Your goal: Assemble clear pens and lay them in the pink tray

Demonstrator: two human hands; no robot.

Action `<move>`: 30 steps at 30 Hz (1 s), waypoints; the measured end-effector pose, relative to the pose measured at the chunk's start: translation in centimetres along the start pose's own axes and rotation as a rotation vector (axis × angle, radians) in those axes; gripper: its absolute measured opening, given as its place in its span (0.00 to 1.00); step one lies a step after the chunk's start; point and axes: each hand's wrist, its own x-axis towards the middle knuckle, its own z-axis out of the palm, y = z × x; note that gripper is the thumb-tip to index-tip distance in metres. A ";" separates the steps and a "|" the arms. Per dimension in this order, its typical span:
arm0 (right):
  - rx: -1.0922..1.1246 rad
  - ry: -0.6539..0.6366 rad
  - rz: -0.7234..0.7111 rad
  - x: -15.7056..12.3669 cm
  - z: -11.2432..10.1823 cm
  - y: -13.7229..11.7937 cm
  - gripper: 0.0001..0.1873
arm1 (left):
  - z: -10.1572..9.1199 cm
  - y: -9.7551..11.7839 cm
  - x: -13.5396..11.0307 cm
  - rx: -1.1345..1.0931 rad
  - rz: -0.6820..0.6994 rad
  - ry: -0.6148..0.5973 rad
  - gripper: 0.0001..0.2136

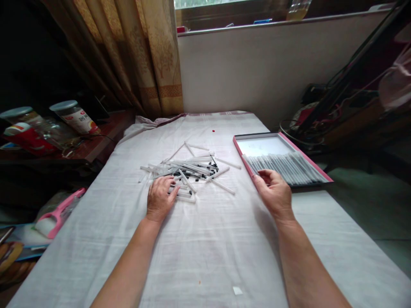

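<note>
My left hand (160, 196) rests on the near left side of a loose pile of clear pen barrels (183, 167), some with black parts. Its fingers curve over the barrels, with the thumb apart from them. At the near left corner of a shallow pink-edged box (284, 137) is my right hand (275, 191), fingers curled towards the thumb; anything pinched there is hidden. A row of similar barrels (285, 167) lies side by side in the near part of the box, and the white bottom shows behind them.
A white cloth (205, 248) covers the table. On it lie a small red piece (213, 131) and a white scrap (237, 291). To the left, plastic jars (77, 117) stand on a dark side table, with pink-handled scissors (61, 214) lower down. A curtain (154, 55) hangs behind.
</note>
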 end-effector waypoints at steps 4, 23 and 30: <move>-0.252 0.077 0.077 4.1 -3.3 2.1 0.14 | 0.2 -0.4 -0.8 -0.044 0.022 0.068 0.07; -0.729 0.007 0.291 9.4 -5.9 6.8 0.20 | 1.5 -1.4 -0.8 -0.072 0.106 0.197 0.06; -0.780 -0.018 0.183 9.2 -5.6 7.4 0.19 | 1.8 -1.7 -1.0 -0.065 0.095 0.167 0.06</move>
